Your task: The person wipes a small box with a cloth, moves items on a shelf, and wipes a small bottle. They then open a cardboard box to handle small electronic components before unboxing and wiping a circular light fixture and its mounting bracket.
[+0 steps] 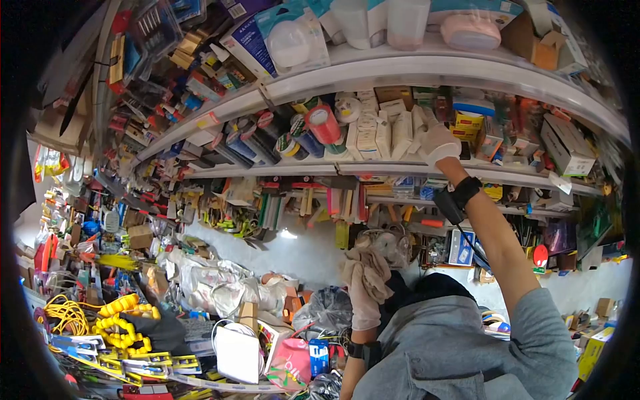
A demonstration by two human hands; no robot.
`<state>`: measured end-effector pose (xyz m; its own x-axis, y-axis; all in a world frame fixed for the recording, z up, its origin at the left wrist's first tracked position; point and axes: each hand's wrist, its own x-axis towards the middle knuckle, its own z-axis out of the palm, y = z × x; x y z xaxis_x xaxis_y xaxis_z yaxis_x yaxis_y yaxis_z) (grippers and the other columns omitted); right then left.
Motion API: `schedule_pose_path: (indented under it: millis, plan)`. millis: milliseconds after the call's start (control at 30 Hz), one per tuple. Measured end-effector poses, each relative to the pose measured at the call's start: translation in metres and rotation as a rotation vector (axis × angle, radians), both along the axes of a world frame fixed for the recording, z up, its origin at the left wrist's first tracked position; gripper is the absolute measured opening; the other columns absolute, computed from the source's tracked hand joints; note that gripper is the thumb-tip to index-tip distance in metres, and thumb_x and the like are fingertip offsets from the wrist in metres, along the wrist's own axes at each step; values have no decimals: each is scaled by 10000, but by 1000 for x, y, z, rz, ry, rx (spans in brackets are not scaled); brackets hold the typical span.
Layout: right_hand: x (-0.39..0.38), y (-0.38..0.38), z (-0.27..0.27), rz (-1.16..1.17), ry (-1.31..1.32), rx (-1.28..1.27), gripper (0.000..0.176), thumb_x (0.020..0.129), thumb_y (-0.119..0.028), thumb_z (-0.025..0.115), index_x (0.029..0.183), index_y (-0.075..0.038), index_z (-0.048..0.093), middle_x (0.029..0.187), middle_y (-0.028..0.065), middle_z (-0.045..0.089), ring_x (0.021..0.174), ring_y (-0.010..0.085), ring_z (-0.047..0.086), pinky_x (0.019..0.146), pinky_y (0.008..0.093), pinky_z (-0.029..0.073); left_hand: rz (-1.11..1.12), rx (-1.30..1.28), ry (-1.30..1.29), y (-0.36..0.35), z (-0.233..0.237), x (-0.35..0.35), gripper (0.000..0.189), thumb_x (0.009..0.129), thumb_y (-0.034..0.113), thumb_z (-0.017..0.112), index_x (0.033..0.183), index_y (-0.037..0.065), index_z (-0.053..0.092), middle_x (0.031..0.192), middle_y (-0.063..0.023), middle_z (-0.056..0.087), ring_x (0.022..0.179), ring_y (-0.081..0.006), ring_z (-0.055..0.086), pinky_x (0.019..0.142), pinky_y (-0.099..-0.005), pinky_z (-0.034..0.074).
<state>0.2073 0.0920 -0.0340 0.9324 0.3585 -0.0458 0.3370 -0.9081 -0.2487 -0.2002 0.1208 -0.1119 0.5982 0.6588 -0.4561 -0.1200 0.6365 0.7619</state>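
My right hand (440, 144), in a white glove, reaches up to the middle shelf, its fingers closed at a small white box (419, 121); part of the grip is hidden. Beside it stands a row of similar white boxes (370, 137). Yellow boxes (468, 125) sit just to its right. Lower down, my left hand (364, 310), also gloved, is closed on a crumpled beige cloth (368, 272) held in front of my body. Black bands with devices are on both wrists.
Red tape rolls (323, 124) and other rolls stand left of the boxes. The upper shelf edge (413, 65) curves overhead, with plastic containers on it. Packed goods hang below. On the floor side lie a yellow coiled hose (120, 323), a pink bag (291, 362) and plastic-wrapped goods (220, 283).
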Motion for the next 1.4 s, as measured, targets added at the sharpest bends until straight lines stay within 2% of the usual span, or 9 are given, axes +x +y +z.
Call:
schedule_pose_path:
  millis: [300, 500, 700, 867, 1033, 1067, 1133, 1267, 1400]
  plan:
    - [-41, -40, 29, -102, -10, 441, 488, 898, -355, 499, 1364, -214, 538, 1057, 230, 666, 931, 376, 651, 749, 473, 540, 107, -104, -48, -11, 34, 22, 484, 995, 457, 450, 1293, 81, 509, 1148, -73, 632, 859, -177, 656, 575, -292, 569]
    - [-72, -74, 30, -120, -74, 639, 459, 939, -281, 461, 1389, -200, 511, 1057, 216, 667, 902, 410, 642, 767, 466, 525, -8, -234, -225, -2, 12, 13, 319, 1005, 251, 534, 1275, 85, 496, 1219, -59, 572, 1065, -178, 597, 893, -299, 526]
    - [-87, -110, 5, -100, -152, 935, 450, 958, -241, 431, 1385, -128, 518, 1212, 196, 639, 999, 346, 644, 824, 406, 505, -64, -159, -140, -17, 50, 31, 588, 995, 516, 444, 1406, 97, 424, 1297, -89, 564, 1102, -214, 595, 871, -313, 539]
    - [-111, -131, 19, -236, 539, 1495, 458, 937, -167, 421, 1361, -44, 544, 1133, 69, 664, 859, 144, 615, 759, 267, 495, -181, -345, -357, -20, 64, 35, 647, 991, 543, 426, 1457, 99, 362, 1426, -92, 455, 1226, -276, 513, 1041, -372, 446]
    - [-148, -140, 51, -48, 870, 1685, 530, 898, -189, 438, 1394, -8, 482, 1110, 14, 654, 823, 67, 593, 685, 220, 477, -521, 1380, 161, -6, 49, 24, 607, 950, 205, 600, 1473, 75, 319, 1390, -171, 465, 1233, -313, 506, 1034, -385, 444]
    - [-154, -141, 54, -48, 869, 1691, 530, 898, -189, 438, 1394, -8, 482, 1110, 14, 654, 823, 67, 593, 685, 220, 477, -524, 1385, 161, -11, 68, 34, 607, 950, 205, 600, 1473, 75, 319, 1390, -171, 465, 1233, -313, 506, 1034, -385, 444]
    - [-168, -143, 74, -37, 981, 1795, 533, 892, -182, 429, 1392, -3, 480, 1130, 46, 653, 832, 87, 605, 696, 234, 494, -384, 436, -268, -32, 134, 64, 591, 912, 147, 635, 1433, 52, 372, 1311, -129, 535, 1210, -246, 521, 1033, -345, 422]
    - [-185, -147, 99, -253, 1217, 1956, 528, 905, -184, 429, 1397, 4, 461, 1139, 111, 653, 831, 124, 617, 681, 253, 515, -404, 578, -347, -35, 131, 63, 378, 923, 155, 611, 1271, 20, 547, 1272, -141, 571, 1165, -227, 547, 1031, -350, 415]
    - [-188, -164, 36, 69, 1888, 2203, 460, 974, -315, 463, 1332, -27, 479, 1121, 201, 611, 785, 187, 603, 614, 259, 514, -450, 816, -377, -31, 134, 66, 295, 890, 178, 636, 1127, 2, 629, 1134, -123, 633, 1053, -236, 587, 955, -356, 447]
